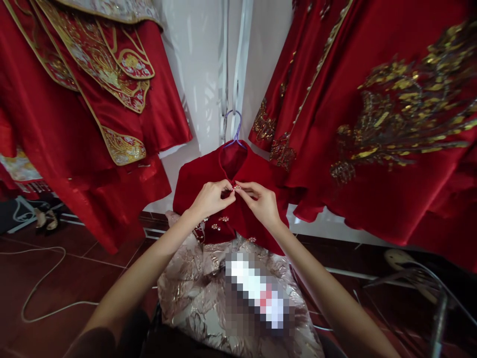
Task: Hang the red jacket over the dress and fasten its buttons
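A small dark red velvet jacket (194,186) hangs on a purple hanger (236,127) in front of a white wall. Below it spreads a pale pink and gold brocade skirt (186,293). My left hand (212,198) and my right hand (261,201) meet at the jacket's front opening just under the collar. Both pinch a small beaded fastening (235,188) between fingertips. More beaded fastenings (223,219) run down the front beneath my hands.
Large red satin gowns with gold embroidery hang at left (93,99) and right (391,124). A white cable (40,283) loops over the dark red floor. Shoes (46,219) lie at far left. A pale object with wires (404,261) sits at lower right.
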A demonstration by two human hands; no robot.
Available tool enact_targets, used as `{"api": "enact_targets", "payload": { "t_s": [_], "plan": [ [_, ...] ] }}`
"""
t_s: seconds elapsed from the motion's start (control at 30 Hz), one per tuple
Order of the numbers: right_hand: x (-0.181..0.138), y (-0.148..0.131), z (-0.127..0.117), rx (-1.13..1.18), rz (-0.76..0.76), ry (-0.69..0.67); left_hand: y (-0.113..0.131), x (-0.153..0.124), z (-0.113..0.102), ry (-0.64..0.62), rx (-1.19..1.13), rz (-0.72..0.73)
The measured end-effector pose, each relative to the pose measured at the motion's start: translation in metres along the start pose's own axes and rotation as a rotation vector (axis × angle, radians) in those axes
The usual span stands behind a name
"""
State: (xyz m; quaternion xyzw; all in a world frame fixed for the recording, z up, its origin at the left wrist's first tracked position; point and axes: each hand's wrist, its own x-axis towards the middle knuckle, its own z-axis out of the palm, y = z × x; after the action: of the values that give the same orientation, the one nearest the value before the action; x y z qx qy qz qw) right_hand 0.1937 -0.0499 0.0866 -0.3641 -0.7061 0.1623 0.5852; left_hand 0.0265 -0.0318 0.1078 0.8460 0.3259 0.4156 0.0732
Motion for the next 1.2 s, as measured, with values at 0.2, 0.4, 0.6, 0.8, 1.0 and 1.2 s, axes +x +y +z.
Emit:
{"api": "enact_targets", "payload": {
  "t_s": [0.2,0.4,0.6,0.8,1.0,1.2],
  "plan": [
    [0.004,-0.001,-0.005,-0.032,0.021,-0.031,0.003,0.004,-0.004,-0.068,0.094,0.044],
    [0.014,-0.003,-0.010,0.025,0.064,-0.088,0.003,0.009,-0.006,-0.100,0.186,0.060],
    [0.011,0.005,-0.009,0.000,0.045,-0.128,-0.001,0.009,0.002,-0.109,0.155,0.080],
    [0.013,0.004,-0.012,-0.029,0.000,-0.189,0.002,0.010,0.003,-0.151,0.158,0.103],
    [-0.004,0.010,-0.001,-0.066,0.011,-0.034,-0.004,0.002,0.017,-0.073,-0.354,-0.138],
    [-0.063,0.033,0.020,-0.357,-0.079,-0.055,-0.013,-0.005,0.021,-0.222,-0.967,-0.440]
  ]
}}
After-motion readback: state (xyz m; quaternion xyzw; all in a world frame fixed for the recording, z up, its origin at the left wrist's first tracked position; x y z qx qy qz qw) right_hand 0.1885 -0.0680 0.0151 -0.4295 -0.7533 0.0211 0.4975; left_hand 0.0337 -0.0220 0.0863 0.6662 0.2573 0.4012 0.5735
